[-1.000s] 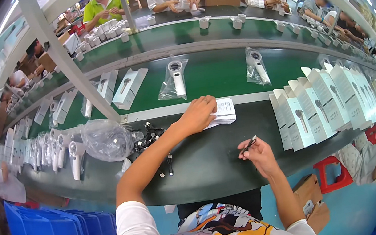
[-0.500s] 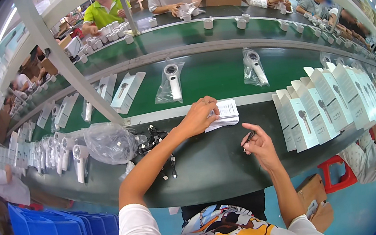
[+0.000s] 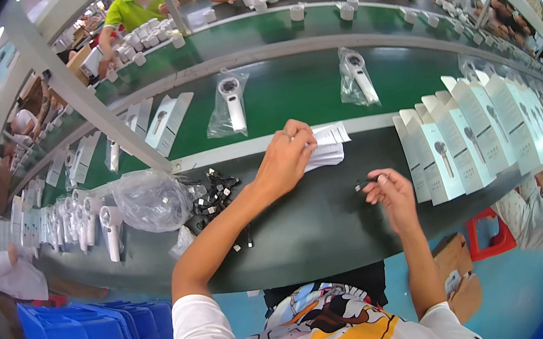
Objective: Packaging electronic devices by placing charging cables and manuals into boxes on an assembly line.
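At the middle of the bench, my left hand has its fingers closed at the left edge of a stack of folded white leaflets. The top leaflet is raised and fanned away from those beneath it. My right hand, over the bench to the right of the stack, pinches a short black cable between thumb and fingers. More black cables with light connector ends lie in a tangled heap left of my left forearm.
Tall white boxes stand in a row at right. Bagged white handheld fans and a clear plastic bag bundle are at left. Two bagged fans lie on the green conveyor. A white metal post rises at left. Several people work beyond.
My right hand has shifted right and turned, still pinching the cable. The top leaflet has lifted away from the stack under my left hand. The whole view has tilted slightly.
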A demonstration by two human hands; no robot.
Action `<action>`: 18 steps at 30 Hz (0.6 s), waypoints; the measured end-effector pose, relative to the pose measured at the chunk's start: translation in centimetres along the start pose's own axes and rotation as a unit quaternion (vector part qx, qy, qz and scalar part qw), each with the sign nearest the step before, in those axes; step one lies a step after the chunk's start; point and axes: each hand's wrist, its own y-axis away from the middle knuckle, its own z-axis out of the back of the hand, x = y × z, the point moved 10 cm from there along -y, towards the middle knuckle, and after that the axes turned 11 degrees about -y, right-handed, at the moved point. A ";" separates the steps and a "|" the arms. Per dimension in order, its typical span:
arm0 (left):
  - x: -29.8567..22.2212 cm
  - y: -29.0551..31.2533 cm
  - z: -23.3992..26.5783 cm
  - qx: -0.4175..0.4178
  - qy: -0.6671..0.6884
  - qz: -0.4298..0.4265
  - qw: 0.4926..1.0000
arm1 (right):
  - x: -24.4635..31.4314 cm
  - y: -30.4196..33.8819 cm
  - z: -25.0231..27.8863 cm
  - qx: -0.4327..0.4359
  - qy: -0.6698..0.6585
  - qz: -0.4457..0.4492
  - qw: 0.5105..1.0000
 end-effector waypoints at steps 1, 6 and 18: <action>-1.9 0.7 0.3 -0.003 -0.016 -0.046 0.999 | 0.9 0.1 0.1 -0.008 0.018 0.024 1.000; -3.6 6.4 -4.2 0.072 0.004 -0.094 0.993 | 2.1 0.4 -0.9 0.004 0.103 0.075 0.992; -3.4 10.0 -5.8 0.080 -0.007 -0.048 0.996 | -1.9 1.0 -5.3 0.129 0.464 0.158 0.862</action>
